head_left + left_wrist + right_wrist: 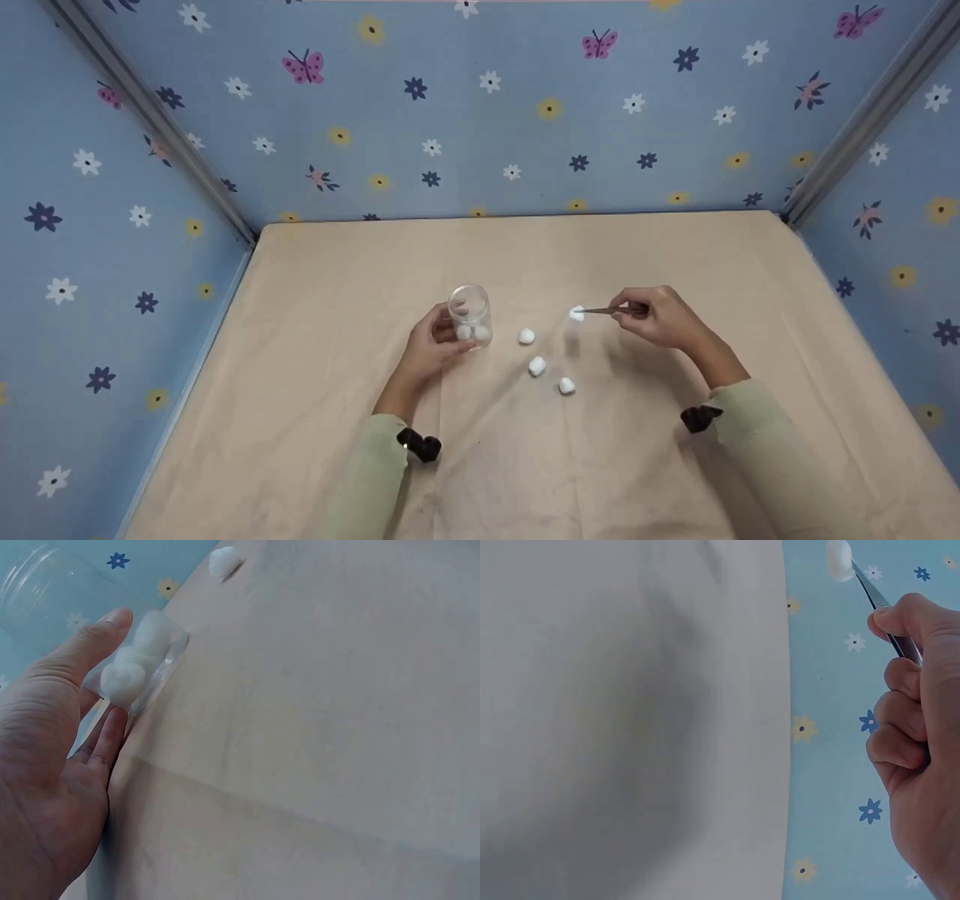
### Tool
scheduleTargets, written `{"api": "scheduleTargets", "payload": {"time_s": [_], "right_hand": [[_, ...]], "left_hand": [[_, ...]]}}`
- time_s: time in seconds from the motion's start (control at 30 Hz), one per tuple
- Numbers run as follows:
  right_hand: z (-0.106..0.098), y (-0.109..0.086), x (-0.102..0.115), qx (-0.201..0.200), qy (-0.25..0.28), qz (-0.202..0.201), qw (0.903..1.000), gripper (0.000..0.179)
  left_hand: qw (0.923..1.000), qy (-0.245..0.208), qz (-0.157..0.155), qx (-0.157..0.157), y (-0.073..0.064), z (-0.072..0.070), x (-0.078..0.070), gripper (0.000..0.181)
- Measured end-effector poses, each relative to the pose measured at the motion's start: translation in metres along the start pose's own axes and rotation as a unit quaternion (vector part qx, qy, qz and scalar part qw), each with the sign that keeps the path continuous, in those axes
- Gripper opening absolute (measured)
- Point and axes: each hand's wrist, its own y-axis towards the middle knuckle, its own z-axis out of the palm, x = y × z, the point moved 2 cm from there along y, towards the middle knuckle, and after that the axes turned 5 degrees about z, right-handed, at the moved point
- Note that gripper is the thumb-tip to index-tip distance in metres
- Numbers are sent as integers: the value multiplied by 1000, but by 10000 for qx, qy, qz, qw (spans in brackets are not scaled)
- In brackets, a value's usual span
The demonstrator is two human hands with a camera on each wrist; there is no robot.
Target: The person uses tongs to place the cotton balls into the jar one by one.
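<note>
Hovering right of centre in the head view, the right hand [658,316] pinches tweezers [609,310] gripping a cotton ball [576,313]; the left hand [433,346] curls around the clear jar [470,313] left of centre.

**Quick count of what's on the bench**

So, one clear jar [470,315] standing near the middle of the bench [300,420], with two cotton balls [472,332] inside as far as I can tell. Three loose cotton balls [537,366] sit on the cloth near the middle. One more cotton ball [576,313] sits in the tip of the one pair of tweezers [611,310]. Six in all. Two hands, one on each side.
</note>
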Motion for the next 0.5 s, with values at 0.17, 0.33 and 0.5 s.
{"api": "scheduleTargets", "payload": {"time_s": [0.17,0.33,0.5], "right_hand": [[-2,3,1,-53,34,-43,10000,7],[-1,3,2,-71,36,-34,10000,8],[-1,4,5,-124,62,-33,9999,8]], "left_hand": [[10000,29,-68,-51,-1,1,-1,70],[10000,17,45,-32,0,1,-1,72],[10000,44,22,-24,0,0,0,73]]}}
